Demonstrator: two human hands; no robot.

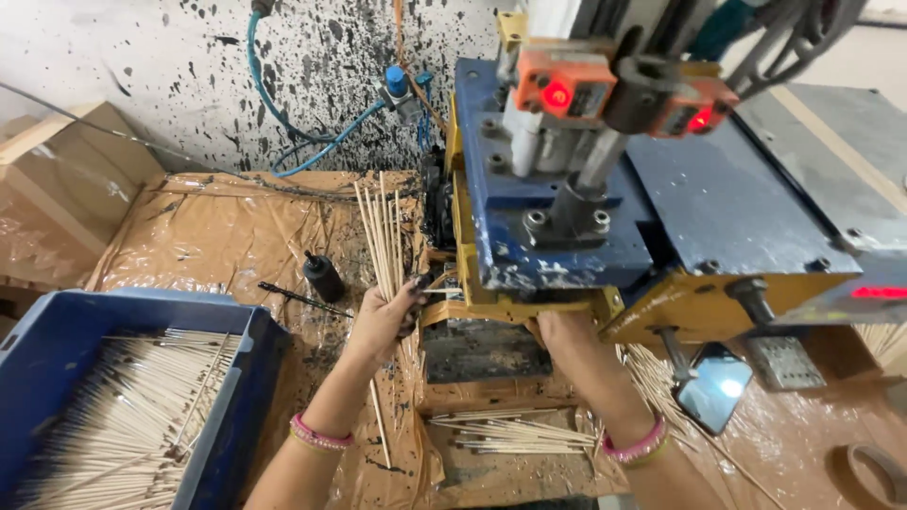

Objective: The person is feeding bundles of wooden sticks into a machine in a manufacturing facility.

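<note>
Left hand [385, 319]: you've got it clenched round a bundle of thin sticks [383, 236], tips fanning up and away from you, just left of the blue machine [567, 217].
Right hand [567, 331]: tucked under the machine's yellow lip, fingers hidden, so I can't tell whether it's clenched or loose.
Pinch risk: that right hand sits directly below the press shaft [590, 179]; if the head comes down while you're in there, fingers get caught.
Bundle risk: the sticks are splayed, not squared; loosen your grip and they could slide out onto the brown sheet [217, 236].
Feed risk: a crooked stick going in at the slot could jam or snap.
Clutter: loose sticks [515, 434] lie near you between your arms; an elbow could sweep them off.
Left side: the blue crate [236, 397] of finished sticks is near your left forearm; bump it and they scatter.
Right side: a phone [715, 387] lies near your right wrist, easy to knock.
</note>
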